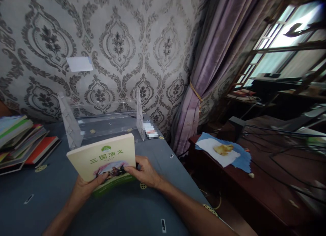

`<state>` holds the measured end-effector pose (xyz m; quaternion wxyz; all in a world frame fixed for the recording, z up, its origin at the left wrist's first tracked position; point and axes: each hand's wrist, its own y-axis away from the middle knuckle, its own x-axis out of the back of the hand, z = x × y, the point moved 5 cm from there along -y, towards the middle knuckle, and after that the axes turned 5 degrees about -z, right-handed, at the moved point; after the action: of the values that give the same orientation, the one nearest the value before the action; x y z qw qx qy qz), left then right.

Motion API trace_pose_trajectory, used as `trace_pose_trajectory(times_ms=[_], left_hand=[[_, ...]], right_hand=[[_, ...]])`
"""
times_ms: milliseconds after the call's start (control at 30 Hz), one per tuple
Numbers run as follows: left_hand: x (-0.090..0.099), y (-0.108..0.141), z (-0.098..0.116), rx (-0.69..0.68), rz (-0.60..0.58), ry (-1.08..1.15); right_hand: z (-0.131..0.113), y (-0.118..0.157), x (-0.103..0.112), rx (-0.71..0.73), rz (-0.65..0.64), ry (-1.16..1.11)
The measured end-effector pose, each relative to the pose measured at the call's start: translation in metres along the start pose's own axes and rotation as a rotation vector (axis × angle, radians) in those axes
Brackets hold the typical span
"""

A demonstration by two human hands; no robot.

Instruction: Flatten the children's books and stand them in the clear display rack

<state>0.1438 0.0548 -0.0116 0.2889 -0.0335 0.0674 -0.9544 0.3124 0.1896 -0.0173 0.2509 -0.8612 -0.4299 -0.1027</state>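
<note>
A cream and green book (109,161) with Chinese characters and a picture on its cover is held up in front of me, tilted, over the dark table. My left hand (88,185) grips its lower left edge, with the thumb across the cover. On the right edge, my right hand (145,171) pinches the book, its thumb also lying on the cover. The fingers behind the book are hidden. Just beyond the book stands a clear plastic rack (70,122) with side panels, and no books show in it.
A messy stack of books (22,142) lies at the table's left. Beside the rack's right panel is a small blurred-out packet (150,129). A purple curtain (188,110) hangs past the table's right edge. Further right, a brown desk (270,188) carries cables and a blue cloth (243,159).
</note>
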Motion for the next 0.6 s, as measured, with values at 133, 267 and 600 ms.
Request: trace_pose_trajectory(times_ms=[133,267,600], left_hand=[[0.001,-0.0007,-0.0027,0.005,-0.011,0.001],[0.0023,-0.0011,-0.006,0.005,-0.012,0.021],[0.0012,-0.0008,-0.0069,0.031,-0.024,0.003]], right_hand=[[0.0,0.0001,-0.0001,-0.002,0.0,0.001],[-0.0002,-0.0003,-0.0006,-0.002,-0.006,-0.004],[0.0006,-0.0009,-0.0013,0.007,0.006,0.018]])
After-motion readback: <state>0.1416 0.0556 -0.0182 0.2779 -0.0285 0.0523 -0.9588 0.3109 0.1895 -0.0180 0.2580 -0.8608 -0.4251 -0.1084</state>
